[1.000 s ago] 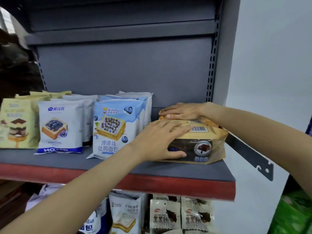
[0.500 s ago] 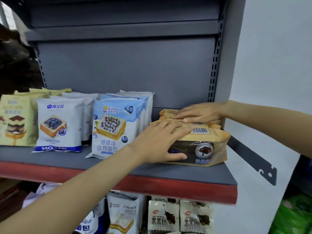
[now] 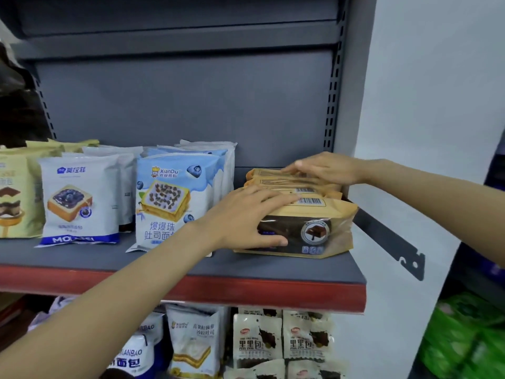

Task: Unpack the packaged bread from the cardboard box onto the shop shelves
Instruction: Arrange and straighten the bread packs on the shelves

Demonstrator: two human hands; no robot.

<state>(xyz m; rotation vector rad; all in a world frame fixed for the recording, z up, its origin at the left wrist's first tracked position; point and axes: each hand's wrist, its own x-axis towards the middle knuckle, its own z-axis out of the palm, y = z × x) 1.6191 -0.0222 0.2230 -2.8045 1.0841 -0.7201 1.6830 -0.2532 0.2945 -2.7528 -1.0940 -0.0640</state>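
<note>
At the right end of the shelf (image 3: 273, 265), a row of tan bread packs (image 3: 314, 228) is lying on edge, one behind another, from near the front lip back toward the rear panel. Judging from this, the step in hand is squaring up packs already placed, not fetching new ones. The left hand (image 3: 246, 214) is gripping the nearest pack: its fingers (image 3: 276, 198) are lying spread across the top edge, reaching almost to the barcode, while the thumb is pressing the dark front face low down. The right hand (image 3: 325, 168) is resting on the far packs, fingers close together and nearly straight, touching their top edges. Next, the row probably calls for a gentle push back and leftward toward the blue packs (image 3: 169, 198) just beside it, then letting go. Soft wrappers may slump or tip once released. No cardboard box is showing.
</note>
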